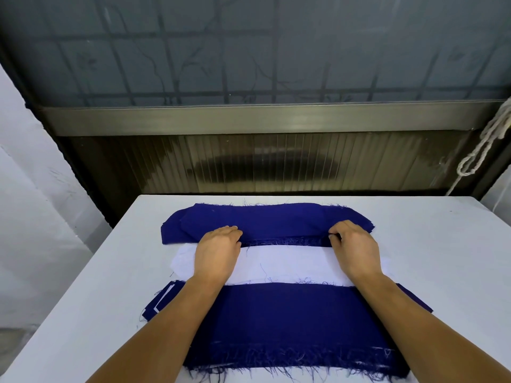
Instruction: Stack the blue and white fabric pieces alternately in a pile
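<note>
- White table [414, 258] seen set against a dark ribbed panel and a frosted window; knotted white rope [481, 150] hung at the right.
- Three fabric lots laid across the table: far blue stack [262, 219], white stack [287, 265] in the middle, near blue-topped pile [290, 322] with white edges showing at its left corner.
- Left hand [218, 250] placed on the near edge of the far blue stack, fingers curled over it; whether a piece is pinched cannot be told.
- Right hand [354, 244] clamped on that same edge, thumb and fingers pinching it.
- Step judged: top blue piece being taken up for transfer to the near pile.
- Handling judged: thin, light, limp cloth; sag and folding expected if lifted at one point.
- Frayed edges noted; loose threads may snag or drag the next layer.
- Hold best taken at both ends of the long edge, one layer only.
</note>
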